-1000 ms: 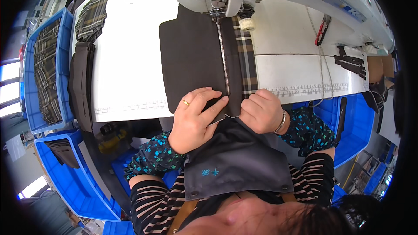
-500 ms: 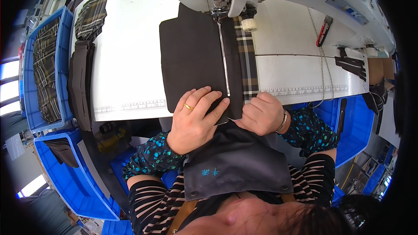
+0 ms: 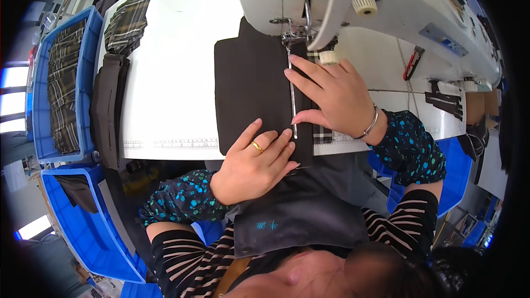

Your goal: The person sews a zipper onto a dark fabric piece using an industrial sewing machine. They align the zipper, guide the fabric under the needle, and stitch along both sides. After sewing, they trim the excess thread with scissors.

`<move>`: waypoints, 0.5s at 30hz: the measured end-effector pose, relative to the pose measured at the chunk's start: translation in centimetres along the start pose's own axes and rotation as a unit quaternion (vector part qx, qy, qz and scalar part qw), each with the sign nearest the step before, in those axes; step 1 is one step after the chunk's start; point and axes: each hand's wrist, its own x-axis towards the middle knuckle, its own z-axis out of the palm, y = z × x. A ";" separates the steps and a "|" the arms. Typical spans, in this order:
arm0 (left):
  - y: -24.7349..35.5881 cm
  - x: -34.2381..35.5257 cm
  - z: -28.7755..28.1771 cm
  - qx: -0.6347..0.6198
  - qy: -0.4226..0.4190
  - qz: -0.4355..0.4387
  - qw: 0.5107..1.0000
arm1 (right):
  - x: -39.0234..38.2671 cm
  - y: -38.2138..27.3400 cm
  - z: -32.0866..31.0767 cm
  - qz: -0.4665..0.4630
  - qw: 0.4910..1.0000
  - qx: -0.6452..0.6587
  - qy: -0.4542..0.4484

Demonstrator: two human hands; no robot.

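Observation:
A dark fabric panel (image 3: 251, 88) lies on the sewing table, its far end under the presser foot (image 3: 292, 38) of a white sewing machine (image 3: 408, 5). A silver-toothed zipper (image 3: 293, 105) runs along the panel from the foot toward me. Plaid fabric (image 3: 322, 133) shows at the panel's right side, partly under my hand. My left hand (image 3: 253, 160) rests on the panel's near part, fingers apart, by the zipper's near end. My right hand (image 3: 337, 96) is spread over the zipper's right side, with fingertips near the foot and the thumb lower down on the zipper.
Stacked plaid pieces (image 3: 130, 22) and folded dark pieces (image 3: 107, 105) lie at the table's left. Blue bins (image 3: 91, 132) stand beyond them. On the right are a red cutter (image 3: 412, 63), a cord and dark zipper pieces (image 3: 444, 102). A ruler strip (image 3: 171, 143) follows the near edge.
My right hand has let go of the panel's near edge, moved up toward the presser foot and spread open on the zipper. My left hand stays on the near part. The whole view has shifted slightly.

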 end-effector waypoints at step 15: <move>-8.9 6.0 1.0 0.038 -0.056 -0.055 0.996 | 1.1 2.4 0.8 -0.017 0.998 -0.007 -0.066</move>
